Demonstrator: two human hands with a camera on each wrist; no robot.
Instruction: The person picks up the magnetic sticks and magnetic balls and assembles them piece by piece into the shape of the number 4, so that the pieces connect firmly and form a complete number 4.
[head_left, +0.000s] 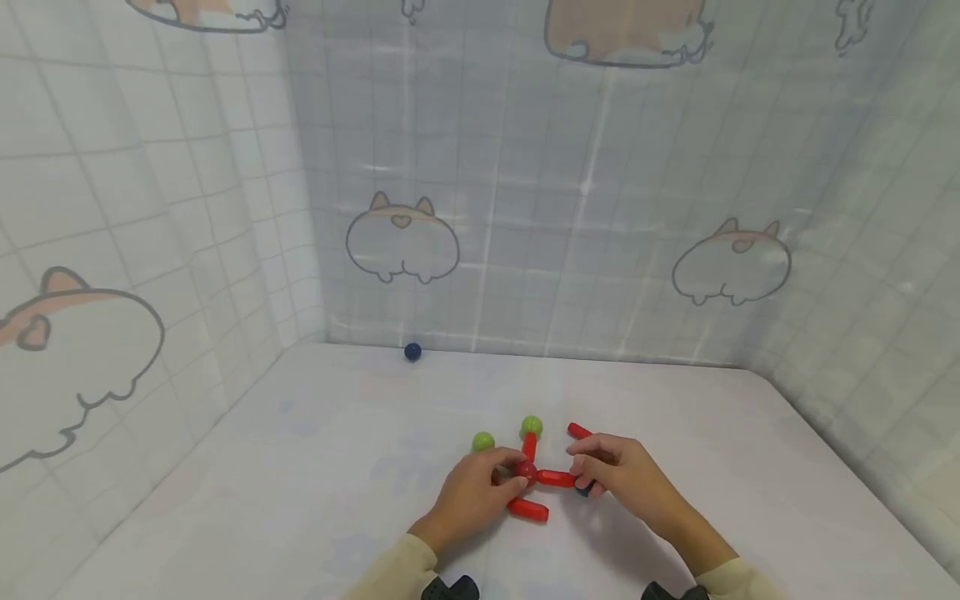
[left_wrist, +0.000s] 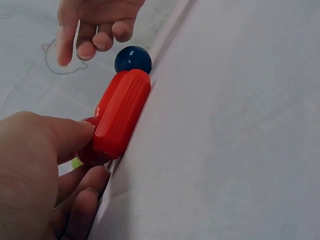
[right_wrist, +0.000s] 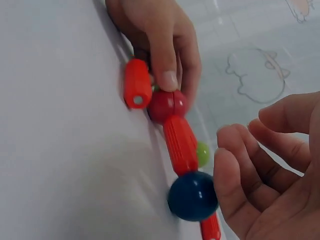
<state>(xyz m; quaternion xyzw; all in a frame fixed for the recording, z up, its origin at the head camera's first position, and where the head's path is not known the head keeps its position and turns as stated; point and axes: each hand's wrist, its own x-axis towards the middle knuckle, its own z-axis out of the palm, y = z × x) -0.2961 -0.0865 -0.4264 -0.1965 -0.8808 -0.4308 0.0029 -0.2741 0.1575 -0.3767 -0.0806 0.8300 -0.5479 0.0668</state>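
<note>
My left hand [head_left: 468, 493] pinches a dark red ball [right_wrist: 168, 106] between thumb and fingers, low over the table. From this ball one red rod [head_left: 556, 478] runs right to a dark blue ball [right_wrist: 194, 196]. Another red rod [head_left: 529, 447] points away from me, with a green ball [head_left: 532, 427] at its far end. My right hand [head_left: 628, 481] hovers beside the dark blue ball, fingers loosely bent and apart, with nothing held between them. Close by the left fingers lies a separate-looking red rod [head_left: 529, 510]. A second green ball [head_left: 483, 442] shows just beyond the left hand.
Beyond my right fingers lies one more red rod [head_left: 579, 431], partly covered by the hand. Far back on the white table [head_left: 300, 467], another dark blue ball [head_left: 412, 352] sits near the edge. Curtains with a grid and cartoon print [head_left: 525, 275] enclose the table's back and sides.
</note>
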